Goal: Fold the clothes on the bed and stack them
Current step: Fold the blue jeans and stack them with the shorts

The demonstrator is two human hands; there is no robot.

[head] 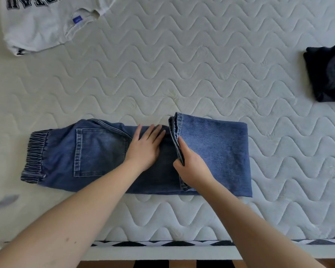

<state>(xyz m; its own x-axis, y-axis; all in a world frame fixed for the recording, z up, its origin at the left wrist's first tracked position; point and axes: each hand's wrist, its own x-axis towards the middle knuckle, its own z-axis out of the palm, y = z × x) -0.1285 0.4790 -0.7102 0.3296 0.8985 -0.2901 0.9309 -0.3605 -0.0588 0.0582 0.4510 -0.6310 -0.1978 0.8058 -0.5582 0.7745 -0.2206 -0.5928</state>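
Observation:
A pair of blue jeans lies across the near part of the mattress, elastic waistband at the left and back pocket facing up. Its leg ends are folded back over the right part into a flat panel. My left hand presses flat with straight fingers on the middle of the jeans. My right hand pinches the hem edge of the folded legs, thumb under it and fingers on top.
A white T-shirt with black letters lies crumpled at the far left. A folded black garment sits at the right edge. The quilted mattress spreads between them; its front edge runs close to me.

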